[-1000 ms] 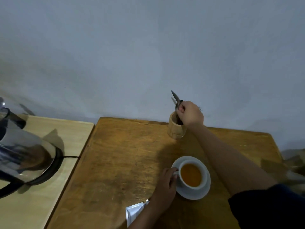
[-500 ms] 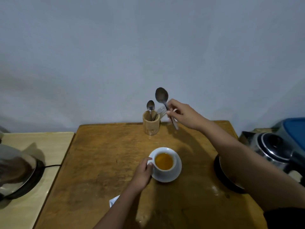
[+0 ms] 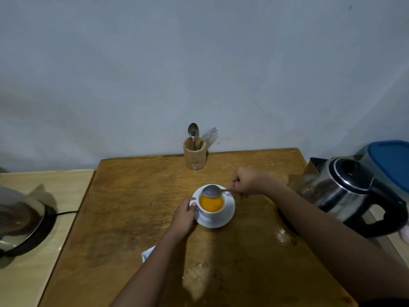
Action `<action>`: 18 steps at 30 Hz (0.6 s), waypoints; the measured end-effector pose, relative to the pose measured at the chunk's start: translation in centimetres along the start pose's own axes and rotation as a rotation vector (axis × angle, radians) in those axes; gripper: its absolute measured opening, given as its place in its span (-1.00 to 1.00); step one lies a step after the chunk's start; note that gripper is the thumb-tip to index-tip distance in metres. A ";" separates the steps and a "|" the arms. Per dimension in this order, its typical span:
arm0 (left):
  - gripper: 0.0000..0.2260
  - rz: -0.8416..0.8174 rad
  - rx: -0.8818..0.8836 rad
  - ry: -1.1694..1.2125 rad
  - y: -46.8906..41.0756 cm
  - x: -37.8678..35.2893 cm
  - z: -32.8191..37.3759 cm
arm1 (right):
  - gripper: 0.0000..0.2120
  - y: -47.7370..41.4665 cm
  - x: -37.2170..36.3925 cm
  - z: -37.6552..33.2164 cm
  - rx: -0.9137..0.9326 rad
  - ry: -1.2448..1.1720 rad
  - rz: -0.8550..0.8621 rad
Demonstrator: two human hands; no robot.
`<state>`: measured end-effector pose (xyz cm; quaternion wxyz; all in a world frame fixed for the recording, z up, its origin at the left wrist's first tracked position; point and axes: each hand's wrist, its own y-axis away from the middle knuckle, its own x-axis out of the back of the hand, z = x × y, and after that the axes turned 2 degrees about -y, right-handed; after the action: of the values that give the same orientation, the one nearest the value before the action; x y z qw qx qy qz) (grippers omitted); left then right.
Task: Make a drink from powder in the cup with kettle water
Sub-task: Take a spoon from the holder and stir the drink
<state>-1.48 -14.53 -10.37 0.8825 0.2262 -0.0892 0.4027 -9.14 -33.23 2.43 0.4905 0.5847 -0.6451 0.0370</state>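
- The right hand (image 3: pixel 245 180) is closing its fingers (image 3: pixel 235 182) tight around the handle of a spoon (image 3: pixel 212 191), and the bowl of that spoon is hanging over the far rim of the cup (image 3: pixel 211 207).
- The left hand (image 3: pixel 184 214) is pinching the cup's handle on its left side, fingers (image 3: pixel 193 204) curling shut on it.
- The cup, white and holding an orange drink, is sitting on a white saucer (image 3: pixel 229 214) near the middle of the wooden bench (image 3: pixel 132 207).
- At the far edge of the bench, against the wall, a wooden holder (image 3: pixel 195 155) is standing upright, carrying a second spoon (image 3: pixel 193 130) and a fork (image 3: pixel 209 134).
- A pale sachet (image 3: pixel 147 253) is peeking out on the near side, just left of the left forearm and partly hidden by it.
- Off to the right, a steel kettle (image 3: pixel 345 191) with a black handle is sitting at the bench's edge, with a blue-lidded container (image 3: pixel 391 160) just behind it.
- On the lighter counter to the left, a shiny round appliance (image 3: pixel 20 220) is showing only partly, its black cord (image 3: pixel 67 212) running toward the bench.
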 end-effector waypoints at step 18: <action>-0.79 -0.007 0.024 -0.011 -0.1 0.0 -0.2 | -0.82 -0.8 -4.1 0.7 0.374 -0.126 0.358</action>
<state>-1.38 -14.52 -10.58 0.8805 0.2392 -0.0886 0.3995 -9.55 -30.96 -1.13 0.3186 0.5427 -0.7495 0.2054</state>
